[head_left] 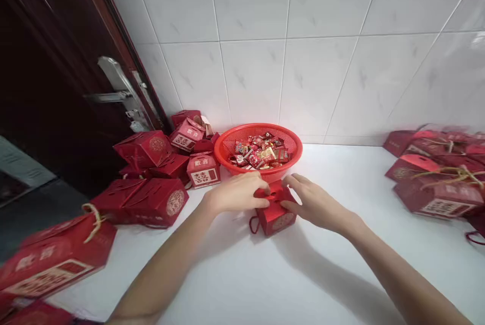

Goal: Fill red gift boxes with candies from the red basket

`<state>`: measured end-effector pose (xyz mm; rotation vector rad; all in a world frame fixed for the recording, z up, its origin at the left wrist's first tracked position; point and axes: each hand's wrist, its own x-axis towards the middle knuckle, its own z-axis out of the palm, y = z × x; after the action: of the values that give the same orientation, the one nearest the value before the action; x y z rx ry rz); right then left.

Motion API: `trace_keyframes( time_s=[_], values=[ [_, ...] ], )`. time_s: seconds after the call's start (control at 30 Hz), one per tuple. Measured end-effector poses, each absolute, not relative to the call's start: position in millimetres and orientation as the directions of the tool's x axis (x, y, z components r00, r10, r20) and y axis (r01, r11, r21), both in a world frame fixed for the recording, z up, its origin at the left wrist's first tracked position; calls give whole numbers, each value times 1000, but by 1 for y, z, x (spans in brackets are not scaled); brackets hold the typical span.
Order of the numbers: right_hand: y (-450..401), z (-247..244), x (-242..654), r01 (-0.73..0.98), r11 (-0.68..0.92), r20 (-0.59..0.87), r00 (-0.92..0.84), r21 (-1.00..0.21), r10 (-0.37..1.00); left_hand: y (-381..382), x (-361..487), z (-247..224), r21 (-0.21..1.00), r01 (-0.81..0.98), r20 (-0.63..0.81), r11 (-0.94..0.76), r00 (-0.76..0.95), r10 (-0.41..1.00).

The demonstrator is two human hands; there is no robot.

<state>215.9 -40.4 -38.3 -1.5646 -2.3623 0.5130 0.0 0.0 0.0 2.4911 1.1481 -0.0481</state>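
A small red gift box (279,218) with a round gold pattern on its near end stands on the white table, right in front of a basket. My left hand (238,192) grips its top from the left, thumb and fingers curled round the flap. From the right, my right hand (316,201) holds the other side of the top the same way. A dark red cord loop hangs at the box's left side. Just behind both hands, the red plastic basket (296,158) holds many wrapped candies (261,152).
Red gift boxes (155,198) are piled on the left, one tied with straw-coloured string (94,221). More tied boxes (443,188) lie at the right. A tiled wall (253,82) closes off the back, and a dark door with a metal handle (121,87) stands at the left.
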Motion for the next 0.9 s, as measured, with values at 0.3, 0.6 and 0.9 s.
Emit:
trace_keyframes(
  time_s=[0.3, 0.6, 0.9],
  values=[
    [-20, -51, 233, 571, 298, -39, -502, -765, 864, 3, -2, 1, 427, 748, -304, -508, 648, 698],
    [-16, -51, 227, 563, 227, 7, -366, -795, 931, 7, 1, -4, 492, 752, -275, -439, 613, 741],
    [-22, -50, 218, 504, 233, 28, -382, -832, 924, 7, 0, -7, 566, 725, -270, -392, 612, 743]
  ],
)
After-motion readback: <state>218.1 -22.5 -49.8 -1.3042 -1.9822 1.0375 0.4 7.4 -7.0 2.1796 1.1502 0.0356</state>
